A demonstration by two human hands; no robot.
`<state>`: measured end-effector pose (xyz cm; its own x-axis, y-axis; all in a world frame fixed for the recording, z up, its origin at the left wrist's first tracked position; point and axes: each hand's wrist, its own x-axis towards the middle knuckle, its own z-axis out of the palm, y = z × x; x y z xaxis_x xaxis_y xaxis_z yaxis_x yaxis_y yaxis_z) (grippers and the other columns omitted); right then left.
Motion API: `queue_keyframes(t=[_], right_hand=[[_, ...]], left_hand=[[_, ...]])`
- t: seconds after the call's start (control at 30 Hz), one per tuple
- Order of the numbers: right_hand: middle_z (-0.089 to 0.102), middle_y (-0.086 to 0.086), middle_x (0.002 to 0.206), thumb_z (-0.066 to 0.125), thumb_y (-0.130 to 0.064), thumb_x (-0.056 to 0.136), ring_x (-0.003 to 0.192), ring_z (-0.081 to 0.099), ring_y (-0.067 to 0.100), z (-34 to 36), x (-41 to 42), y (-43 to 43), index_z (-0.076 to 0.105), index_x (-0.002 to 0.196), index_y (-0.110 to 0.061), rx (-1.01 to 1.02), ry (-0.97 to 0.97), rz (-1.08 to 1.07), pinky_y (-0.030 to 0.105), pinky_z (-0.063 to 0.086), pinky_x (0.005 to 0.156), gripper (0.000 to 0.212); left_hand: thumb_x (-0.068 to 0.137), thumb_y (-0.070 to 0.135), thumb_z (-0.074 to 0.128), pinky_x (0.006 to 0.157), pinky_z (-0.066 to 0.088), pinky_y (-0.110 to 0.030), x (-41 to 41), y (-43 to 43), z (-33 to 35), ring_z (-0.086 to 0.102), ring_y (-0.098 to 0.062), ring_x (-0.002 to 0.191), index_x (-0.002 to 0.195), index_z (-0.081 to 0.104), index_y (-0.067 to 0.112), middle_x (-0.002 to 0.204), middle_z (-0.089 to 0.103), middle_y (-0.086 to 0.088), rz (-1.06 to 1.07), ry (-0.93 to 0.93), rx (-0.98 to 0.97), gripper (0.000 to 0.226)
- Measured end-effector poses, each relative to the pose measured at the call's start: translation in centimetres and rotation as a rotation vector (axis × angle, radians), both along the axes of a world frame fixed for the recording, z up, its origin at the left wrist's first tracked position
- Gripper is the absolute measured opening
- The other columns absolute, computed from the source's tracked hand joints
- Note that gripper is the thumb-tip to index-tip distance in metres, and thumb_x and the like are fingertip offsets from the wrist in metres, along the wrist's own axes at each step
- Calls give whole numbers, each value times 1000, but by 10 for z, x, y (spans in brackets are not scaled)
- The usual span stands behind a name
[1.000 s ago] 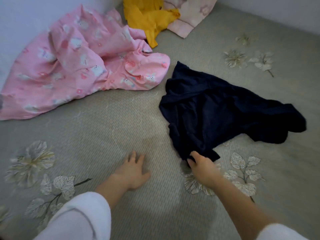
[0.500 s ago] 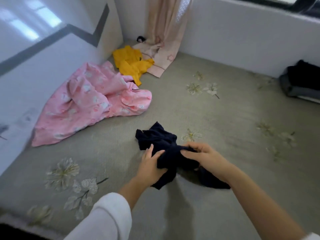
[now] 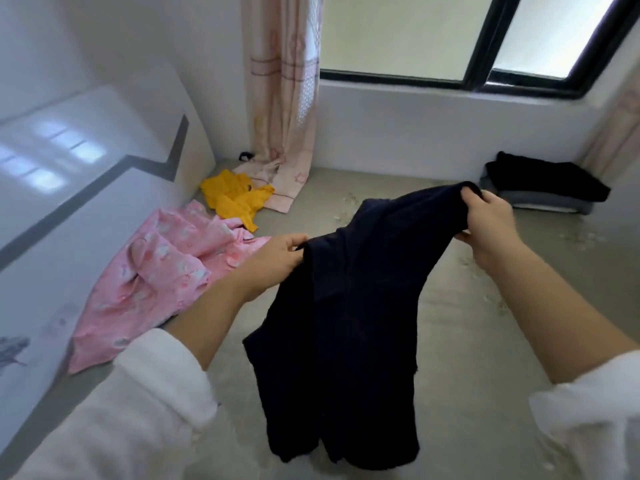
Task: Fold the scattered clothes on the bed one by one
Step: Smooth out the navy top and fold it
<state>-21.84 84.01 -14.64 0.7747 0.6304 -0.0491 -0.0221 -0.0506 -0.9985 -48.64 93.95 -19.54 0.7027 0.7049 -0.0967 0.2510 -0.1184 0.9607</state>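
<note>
Both hands grip the dark garment [image 3: 349, 306] by its top edge, left hand [image 3: 277, 259] and right hand [image 3: 490, 226] pinching it above the bed [image 3: 467, 341]. Held bunched, it could fold crooked or slip free.

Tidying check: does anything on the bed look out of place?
Yes. The pink garment and yellow garment lie crumpled on the left side of the bed, unlike the neatly folded stack in its far right corner.

A home bedroom: a bed [image 3: 450, 306] with a flower-patterned grey cover fills the room, a pink curtain [image 3: 282, 98] hangs by the dark-framed window [image 3: 478, 39], and loose clothes [image 3: 156, 271] lie about.
</note>
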Motion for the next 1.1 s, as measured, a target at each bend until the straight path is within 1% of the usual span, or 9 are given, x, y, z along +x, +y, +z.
queue_keyframes(t=[0.1,0.23,0.3,0.5,0.6,0.73,0.87,0.97,1.1], right_hand=[[55,2,86,44,-20,100,72,54,13,1,21,-4,54,102,-12,-31,11,-87,29,49,60,13],[52,12,94,51,-5,91,83,49,24,-7,37,-11,54,82,-12,-280,-143,0,33,43,64,12],[58,10,99,55,-3,85,89,52,22,-3,31,-14,58,91,-13,-259,-257,57,32,41,72,12],[56,-12,130,70,-9,59,123,47,1,-1,-25,-20,57,126,-25,-244,-335,922,24,38,103,70],[64,-4,120,73,1,70,117,55,9,-23,-36,-12,66,113,-16,-332,-357,1020,30,41,105,47],[70,3,90,61,7,79,91,66,14,-33,-32,-10,70,87,-10,-281,-313,1005,27,49,89,21],[62,2,69,55,2,69,66,60,12,-23,-29,-12,65,71,-14,-173,-214,921,25,47,66,18],[58,6,66,49,0,59,60,56,14,-10,-24,-12,60,77,-4,-32,-58,834,21,45,54,21],[54,7,68,46,3,55,60,53,15,7,-8,-12,55,79,-4,69,20,759,23,42,54,26]], left_hand=[[95,28,56,80,54,-29,9,-5,30,69,-14,90,112,67,17,102,73,-2,-32,-21,-43,23],[93,28,60,76,54,-32,28,-11,52,68,-18,89,107,69,11,97,73,-7,-60,-10,-52,23],[91,28,63,80,55,-35,39,-15,58,69,-21,90,106,70,10,100,73,-10,-57,15,-30,24],[86,25,69,64,52,-27,68,-32,66,67,-17,72,100,72,4,85,71,-12,-83,55,-5,25],[87,26,68,68,54,-28,70,-35,68,68,-16,75,98,73,3,89,73,-15,-114,88,15,26],[86,19,70,84,54,-33,58,-32,64,70,-18,86,105,70,10,98,73,-12,-184,119,-15,21],[80,6,74,89,52,-35,41,-21,54,70,-23,91,121,56,17,93,74,-6,-298,113,-85,46],[80,10,74,76,53,-25,37,-24,29,67,-14,80,118,60,14,86,70,0,-266,295,60,41],[90,30,64,89,51,-29,40,-30,-5,68,-22,98,110,68,8,108,70,-12,-193,291,-3,29]])
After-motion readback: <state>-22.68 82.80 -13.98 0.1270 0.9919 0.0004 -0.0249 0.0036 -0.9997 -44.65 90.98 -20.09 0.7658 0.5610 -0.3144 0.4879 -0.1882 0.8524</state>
